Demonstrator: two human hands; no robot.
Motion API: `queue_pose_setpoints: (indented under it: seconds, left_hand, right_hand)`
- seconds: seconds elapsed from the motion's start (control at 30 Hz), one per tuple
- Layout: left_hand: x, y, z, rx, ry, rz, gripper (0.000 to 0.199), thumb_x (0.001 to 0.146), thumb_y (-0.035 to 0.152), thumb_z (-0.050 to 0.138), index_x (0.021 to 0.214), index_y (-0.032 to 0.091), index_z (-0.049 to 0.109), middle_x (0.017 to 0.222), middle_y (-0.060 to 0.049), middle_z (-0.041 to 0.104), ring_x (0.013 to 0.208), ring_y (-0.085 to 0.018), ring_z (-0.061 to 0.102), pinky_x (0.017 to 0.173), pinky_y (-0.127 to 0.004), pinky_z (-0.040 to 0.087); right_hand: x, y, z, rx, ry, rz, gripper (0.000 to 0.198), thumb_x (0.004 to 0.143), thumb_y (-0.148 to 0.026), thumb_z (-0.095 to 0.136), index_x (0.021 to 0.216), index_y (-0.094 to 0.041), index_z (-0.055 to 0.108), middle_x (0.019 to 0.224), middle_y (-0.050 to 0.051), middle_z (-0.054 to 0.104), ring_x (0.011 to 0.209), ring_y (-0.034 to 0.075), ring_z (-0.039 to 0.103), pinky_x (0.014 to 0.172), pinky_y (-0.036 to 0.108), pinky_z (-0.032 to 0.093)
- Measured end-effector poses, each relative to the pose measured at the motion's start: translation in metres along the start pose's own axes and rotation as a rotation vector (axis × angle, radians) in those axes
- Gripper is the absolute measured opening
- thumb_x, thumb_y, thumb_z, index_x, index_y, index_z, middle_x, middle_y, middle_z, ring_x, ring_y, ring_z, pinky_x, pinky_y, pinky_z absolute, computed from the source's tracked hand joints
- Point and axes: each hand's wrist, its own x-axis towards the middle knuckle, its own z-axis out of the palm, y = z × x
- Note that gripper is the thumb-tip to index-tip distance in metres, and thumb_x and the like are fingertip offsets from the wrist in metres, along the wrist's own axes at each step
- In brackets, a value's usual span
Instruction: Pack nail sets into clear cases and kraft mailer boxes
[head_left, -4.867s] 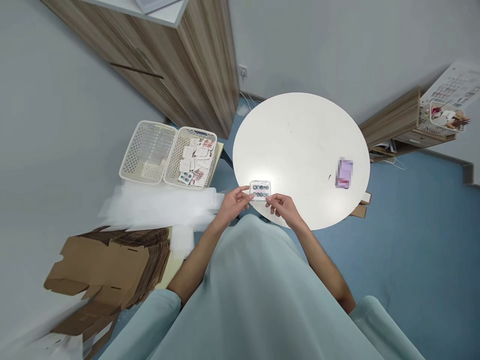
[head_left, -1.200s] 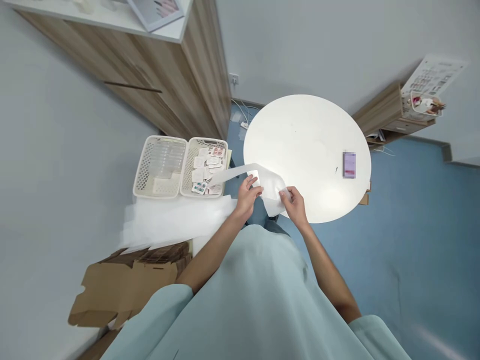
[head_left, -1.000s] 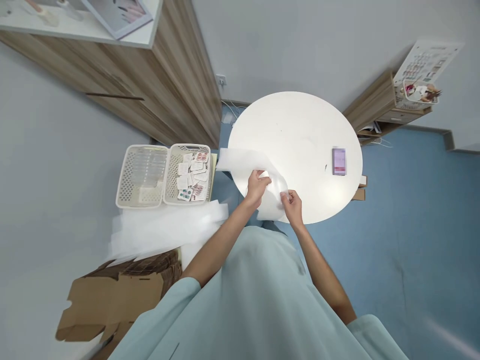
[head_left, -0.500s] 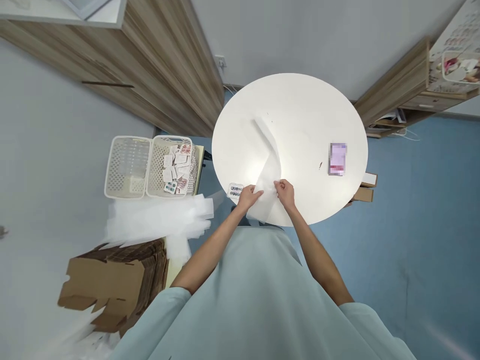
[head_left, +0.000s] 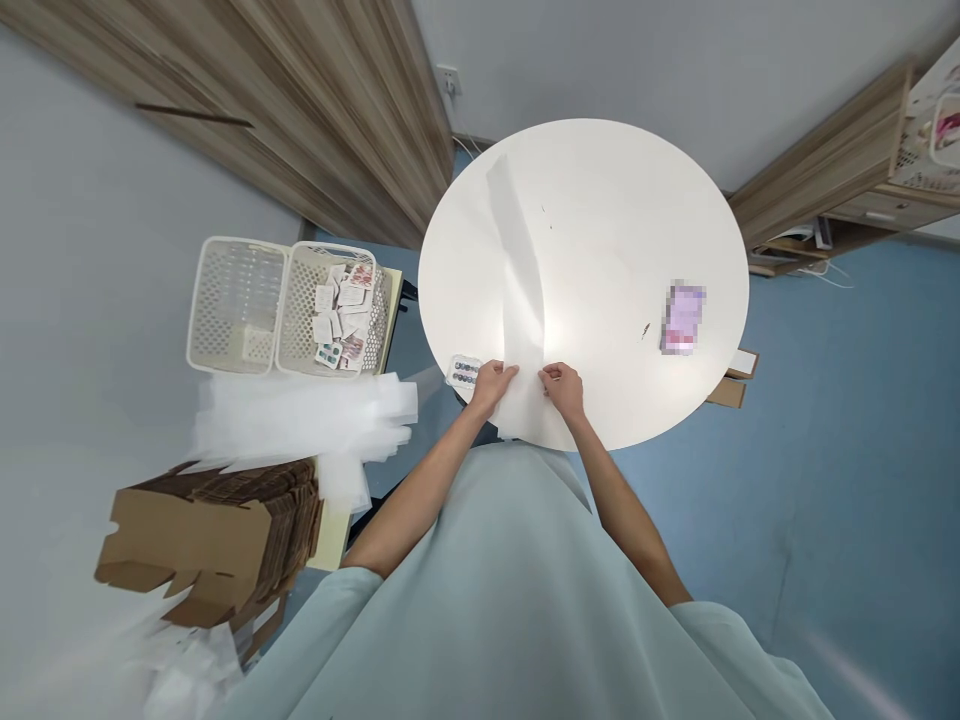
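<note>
Left hand (head_left: 491,385): thumb and fingers pinched together at the left margin of a translucent white strip (head_left: 523,325). Right hand (head_left: 564,388): fingers curled, thumb and forefinger closed on the strip's opposite margin, level with the left hand. The strip lies between the two hands on a round white table (head_left: 615,220); its near end runs from the hands back to the table's near rim, its long far end extends forward of both hands and leans left.

Small clear case (head_left: 462,371) with two rows of dark round pieces: on the table, just left of the left hand, its right side partly hidden by the fingers. Contact between hand and case: cannot tell.

Forward and right of the right hand, well apart: a pixelated purple item (head_left: 684,318), flat on the tabletop; detail unreadable. A small dark mark sits between it and the strip.

Left of the left hand, off the table: two white mesh baskets side by side, the nearer one (head_left: 298,290) holding a loose heap of cards (head_left: 337,312), the farther one (head_left: 206,300) holding clear plastic trays. Nearer the body, on the same side: layered white sheets (head_left: 300,415), then flattened brown cartons (head_left: 202,530).
</note>
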Motion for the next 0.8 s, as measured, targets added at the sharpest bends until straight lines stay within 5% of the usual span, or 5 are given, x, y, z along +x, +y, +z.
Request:
queue_pose_setpoints:
  seconds: [0.2,0.43,0.6,0.73,0.8]
  left_hand:
    - [-0.002,0.0,-0.003,0.036,-0.062,-0.041,0.037,0.072,0.04,0.082,0.069,0.023,0.05,0.065,0.003,0.05,0.066,-0.016,0.052,0.059,-0.026,0.038]
    - [-0.009,0.013,-0.001,-0.077,-0.164,-0.147,0.03,0.067,0.033,0.084,0.071,0.021,0.057,0.065,0.001,0.057,0.063,-0.016,0.052,0.057,-0.028,0.035]
    - [-0.008,0.019,0.0,-0.412,-0.301,-0.207,0.042,0.072,0.054,0.086,0.08,0.02,0.063,0.073,-0.003,0.067,0.075,-0.022,0.065,0.071,-0.032,0.05]
    - [-0.001,0.02,-0.001,-0.623,-0.293,-0.218,0.07,0.078,0.09,0.063,0.091,0.021,0.067,0.088,-0.011,0.076,0.102,-0.032,0.071,0.093,-0.041,0.055]
    - [0.002,0.019,-0.001,-0.62,-0.281,-0.236,0.072,0.083,0.09,0.053,0.093,0.02,0.068,0.092,-0.013,0.077,0.107,-0.033,0.071,0.095,-0.042,0.056]
  right_hand:
    - [0.001,-0.007,0.003,-0.138,0.071,-0.045,0.01,0.088,-0.033,0.065,0.086,-0.024,0.068,0.098,0.003,0.077,0.092,0.023,0.072,0.084,0.034,0.055]
    - [-0.01,-0.019,0.01,-0.291,0.123,-0.16,0.006,0.089,-0.027,0.059,0.089,-0.024,0.064,0.098,0.005,0.075,0.086,0.023,0.068,0.078,0.036,0.052]
    - [-0.012,-0.018,0.016,-0.079,0.067,-0.191,0.011,0.089,-0.036,0.061,0.091,-0.025,0.062,0.096,0.003,0.075,0.081,0.022,0.07,0.077,0.035,0.054]
    - [-0.01,-0.016,0.018,0.193,0.037,-0.129,0.025,0.09,-0.049,0.065,0.091,-0.024,0.062,0.092,0.004,0.074,0.068,0.019,0.069,0.065,0.034,0.056]
    - [-0.008,-0.015,0.019,0.309,0.034,-0.111,0.032,0.089,-0.055,0.067,0.094,-0.024,0.062,0.092,0.004,0.073,0.067,0.018,0.069,0.061,0.032,0.056]
